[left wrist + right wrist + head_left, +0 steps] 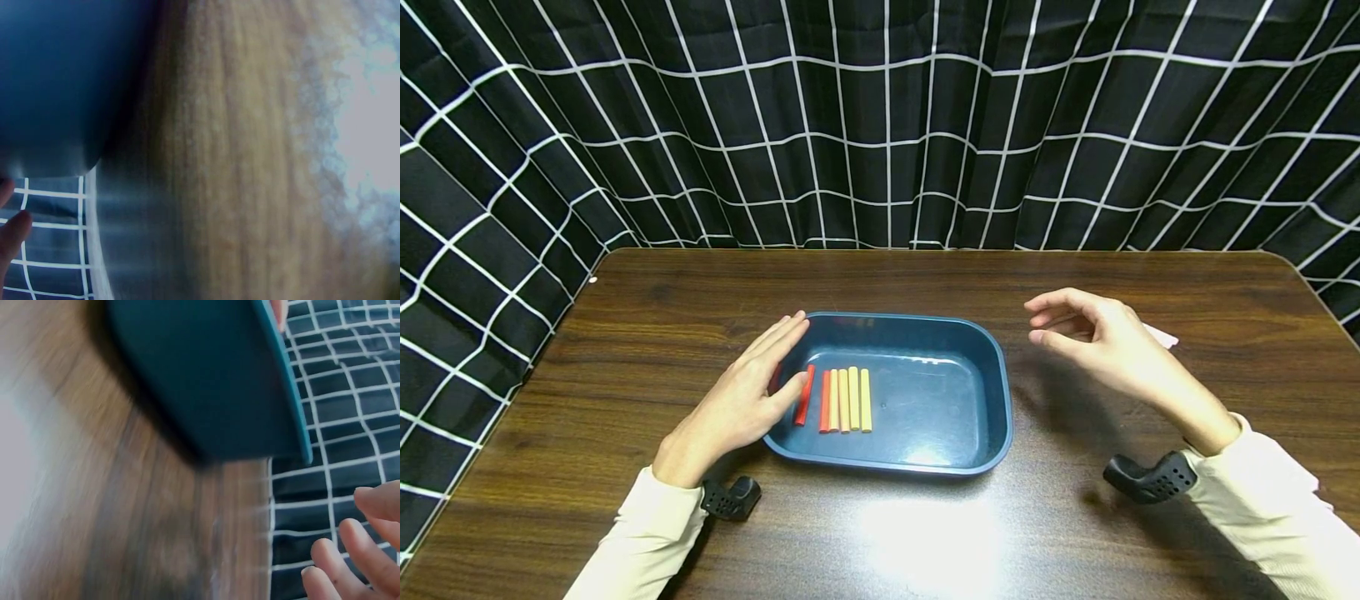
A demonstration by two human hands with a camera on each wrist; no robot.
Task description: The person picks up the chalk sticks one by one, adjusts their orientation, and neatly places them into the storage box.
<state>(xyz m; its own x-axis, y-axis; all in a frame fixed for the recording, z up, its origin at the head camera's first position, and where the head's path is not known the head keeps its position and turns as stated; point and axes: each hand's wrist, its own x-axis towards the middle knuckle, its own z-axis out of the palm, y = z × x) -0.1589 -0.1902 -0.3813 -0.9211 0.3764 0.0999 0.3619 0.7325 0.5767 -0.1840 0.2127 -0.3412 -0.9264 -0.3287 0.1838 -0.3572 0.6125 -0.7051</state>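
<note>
A blue rectangular tray [925, 468] stands on the wooden table. Inside it, near the left end, several short red and yellow sticks [854, 400] lie side by side; one red stick [805, 398] is slightly apart and tilted. My left hand [737, 400] is over the tray's left end, its fingers stretched along the rim and the thumb near the tilted red stick. Whether it touches the tray, I cannot tell. To the right of the tray my right hand [1101, 337] hovers, fingers loosely bent, nothing held. The left wrist view shows mostly the tray's blurred outer wall [62, 75].
Behind my right wrist a small pale piece [1161, 335] is partly hidden on the table [925, 279]. A tiny white bit [592, 279] is at the far left edge. A black curtain [865, 125] with white grid lines borders the table's back and sides.
</note>
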